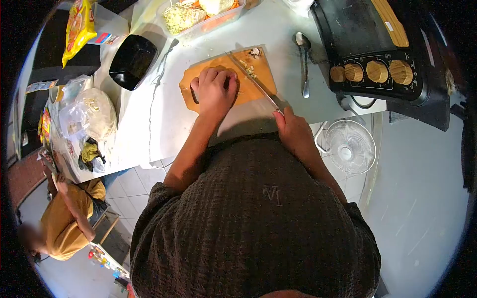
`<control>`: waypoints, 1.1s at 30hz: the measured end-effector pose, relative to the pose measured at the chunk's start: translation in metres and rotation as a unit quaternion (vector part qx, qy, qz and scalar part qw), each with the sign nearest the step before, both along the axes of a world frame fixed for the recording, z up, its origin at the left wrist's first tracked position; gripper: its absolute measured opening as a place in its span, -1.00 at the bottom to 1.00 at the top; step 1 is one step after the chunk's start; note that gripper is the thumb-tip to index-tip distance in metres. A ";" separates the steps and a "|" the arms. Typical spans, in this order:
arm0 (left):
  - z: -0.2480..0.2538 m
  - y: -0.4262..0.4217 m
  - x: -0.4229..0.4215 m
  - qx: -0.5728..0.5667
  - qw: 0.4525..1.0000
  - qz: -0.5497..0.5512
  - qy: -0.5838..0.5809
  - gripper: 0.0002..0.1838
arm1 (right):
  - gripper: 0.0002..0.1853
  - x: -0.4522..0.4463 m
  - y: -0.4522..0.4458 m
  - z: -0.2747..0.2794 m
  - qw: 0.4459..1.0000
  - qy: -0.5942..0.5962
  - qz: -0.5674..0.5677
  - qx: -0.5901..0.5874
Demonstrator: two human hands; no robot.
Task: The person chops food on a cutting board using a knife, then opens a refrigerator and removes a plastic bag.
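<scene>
An orange cutting board (265, 67) lies on the white counter in front of me. My left hand (214, 92) rests on the board with its fingers curled in; whatever may be under them is hidden. My right hand (294, 128) grips the handle of a knife (259, 85) near the counter's front edge. The blade slants across the board to the upper left, its tip near the far edge. Small pale chopped pieces (248, 68) lie along the blade's far side. A dark and white scrap (255, 52) sits at the board's top right corner.
A clear container of shredded vegetables (186, 19) stands behind the board, a black bowl (130, 64) to its left. A spoon (304, 64) lies right, before a black cooker (422, 92). Bags (97, 114) crowd the left. A fan (349, 147) and a seated person (69, 218) are nearby.
</scene>
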State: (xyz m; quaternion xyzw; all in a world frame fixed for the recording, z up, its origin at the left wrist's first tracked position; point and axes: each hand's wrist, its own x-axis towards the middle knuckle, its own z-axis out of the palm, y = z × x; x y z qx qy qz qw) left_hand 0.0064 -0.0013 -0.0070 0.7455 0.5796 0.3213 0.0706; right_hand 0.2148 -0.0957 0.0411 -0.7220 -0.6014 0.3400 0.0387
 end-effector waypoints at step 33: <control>0.001 0.014 0.048 -0.007 0.997 -0.066 0.049 -0.50 | -0.56 0.018 0.008 0.012 0.993 0.044 -0.106 0.019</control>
